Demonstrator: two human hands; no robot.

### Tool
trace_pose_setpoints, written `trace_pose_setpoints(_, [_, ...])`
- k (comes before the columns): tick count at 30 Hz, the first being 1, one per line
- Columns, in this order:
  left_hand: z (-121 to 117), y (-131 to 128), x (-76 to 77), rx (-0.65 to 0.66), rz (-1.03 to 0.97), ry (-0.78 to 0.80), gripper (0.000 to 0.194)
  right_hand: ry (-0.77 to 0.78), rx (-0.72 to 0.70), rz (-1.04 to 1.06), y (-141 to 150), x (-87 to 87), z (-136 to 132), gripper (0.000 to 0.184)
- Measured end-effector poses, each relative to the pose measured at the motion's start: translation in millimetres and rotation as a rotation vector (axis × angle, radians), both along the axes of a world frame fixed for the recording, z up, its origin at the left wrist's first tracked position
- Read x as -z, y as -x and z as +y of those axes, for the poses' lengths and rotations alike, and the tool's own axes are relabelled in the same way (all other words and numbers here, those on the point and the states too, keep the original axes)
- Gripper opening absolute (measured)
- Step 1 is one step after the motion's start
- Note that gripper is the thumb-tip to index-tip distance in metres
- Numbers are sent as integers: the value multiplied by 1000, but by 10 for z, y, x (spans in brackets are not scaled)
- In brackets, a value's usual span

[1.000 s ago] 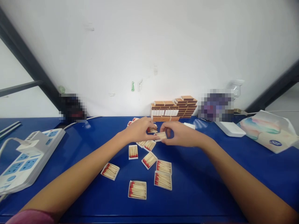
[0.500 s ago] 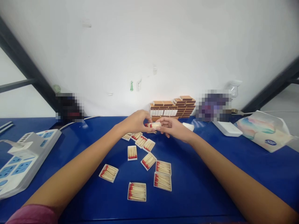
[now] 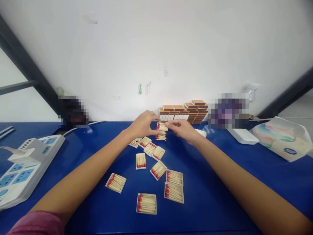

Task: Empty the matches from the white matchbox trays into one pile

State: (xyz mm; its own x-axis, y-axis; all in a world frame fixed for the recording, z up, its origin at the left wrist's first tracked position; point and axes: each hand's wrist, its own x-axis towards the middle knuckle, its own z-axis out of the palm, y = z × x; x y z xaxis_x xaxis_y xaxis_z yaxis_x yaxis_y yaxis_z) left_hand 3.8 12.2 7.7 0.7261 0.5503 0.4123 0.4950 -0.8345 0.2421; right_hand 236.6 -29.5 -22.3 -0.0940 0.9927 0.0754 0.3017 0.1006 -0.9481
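Observation:
A small white matchbox tray (image 3: 162, 126) full of red-tipped matches is between my hands, in front of the stacked boxes. My left hand (image 3: 144, 124) is curved round its left end, with the thumb along the near side and the fingers at the far side. My right hand (image 3: 182, 129) pinches its right end between thumb and fingers. Just below the tray lies a small pile of loose matches (image 3: 160, 136), partly covered by my left thumb. Several other filled trays lie nearer on the blue table, among them one tray (image 3: 146, 203) at the front and another tray (image 3: 115, 182) to the left.
Brown matchboxes (image 3: 195, 114) are stacked against the white wall (image 3: 117, 58). A power strip (image 3: 31, 169) with a plugged-in adapter occupies the left side. To the right are a white box (image 3: 243, 136) and a tissue pack (image 3: 281, 138). The table (image 3: 210, 202) is blue.
The held tray has come more into sight, its matches facing up, and the loose matches beneath it show more. My right hand's fingers have drawn together at its right end. The view has shifted slightly.

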Motion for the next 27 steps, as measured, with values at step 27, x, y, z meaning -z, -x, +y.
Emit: trace_pose_setpoints(27, [-7,-55,242,-11,118,32,56,-758,-20,-526,0,164,-209,27])
